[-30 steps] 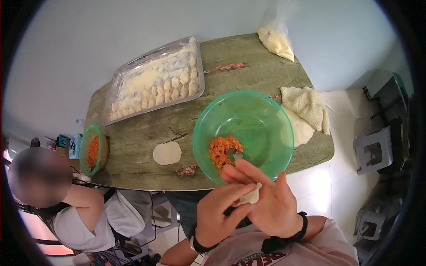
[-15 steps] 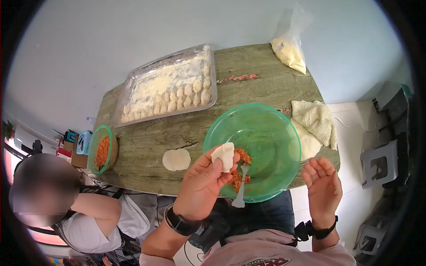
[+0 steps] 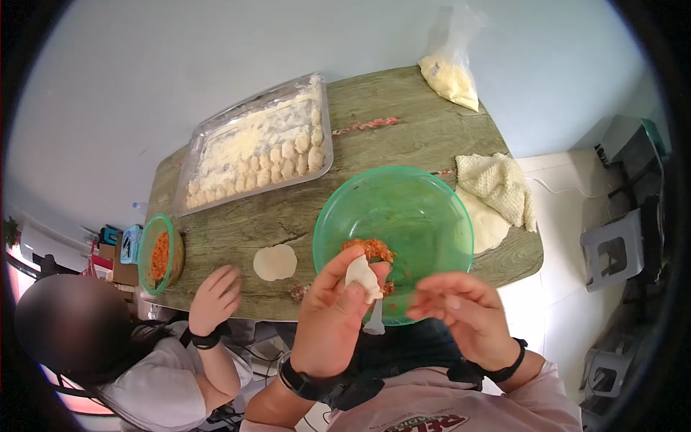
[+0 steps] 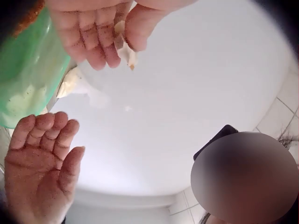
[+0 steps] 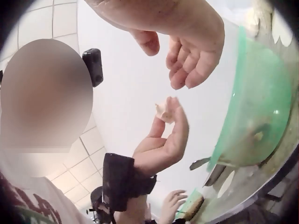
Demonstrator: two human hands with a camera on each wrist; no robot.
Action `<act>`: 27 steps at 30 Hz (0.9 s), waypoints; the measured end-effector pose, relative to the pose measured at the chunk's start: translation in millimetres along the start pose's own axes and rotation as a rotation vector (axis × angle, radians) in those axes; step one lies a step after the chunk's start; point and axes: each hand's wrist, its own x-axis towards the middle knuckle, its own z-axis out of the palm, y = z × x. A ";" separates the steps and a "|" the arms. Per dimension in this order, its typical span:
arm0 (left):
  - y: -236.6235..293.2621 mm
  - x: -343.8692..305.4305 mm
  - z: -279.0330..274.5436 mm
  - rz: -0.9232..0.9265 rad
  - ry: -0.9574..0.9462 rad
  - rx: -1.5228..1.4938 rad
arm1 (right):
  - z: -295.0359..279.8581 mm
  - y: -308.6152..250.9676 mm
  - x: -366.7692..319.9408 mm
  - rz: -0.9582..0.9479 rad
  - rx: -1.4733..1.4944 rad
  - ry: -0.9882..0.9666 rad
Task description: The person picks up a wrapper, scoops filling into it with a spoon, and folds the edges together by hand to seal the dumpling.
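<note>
Head view: one folded dumpling [image 3: 362, 277] is held up above or in front of the near-left part of the large green bowl [image 3: 468, 252]. It is pinched between the thumb and fingers of the left hand [image 3: 330, 331], so that grip is narrow and filled. By the right hand [image 3: 471, 317], just to the right and apart from the dumpling, nothing is seen to be held; its fingers are loosely bent and its grip is fairly wide.

A small orange speck is shown at the dumpling's tip in the left wrist view; whether it is filling cannot be told. If the edge has been poorly sealed, the wrapper could be split and filling squeezed out by too firm a pinch; by too loose a one, the dumpling could be dropped. The spoon [image 3: 374, 320], laid over the bowl's near rim, could be knocked by a low sleeve or wrist.

Counted outward: one mound of filling [image 3: 374, 250] and one spoon are seen in the bowl; at least two overlapping wrappers [image 3: 275, 263] are laid to its left. To the right, one cloth [image 3: 493, 180] is draped partly over one pale dough mass [image 3: 481, 223]. Farther off on the table [image 3: 389, 97] are set one tray [image 3: 329, 137], with well over a dozen dumplings, too small to be counted exactly, one smaller bowl [image 3: 171, 252] at left and one bag [image 3: 450, 83] at far right.
</note>
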 end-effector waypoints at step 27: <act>-11.2 -26.5 -14.3 0.336 0.121 0.492 | 21.1 30.9 14.2 0.120 -0.024 0.008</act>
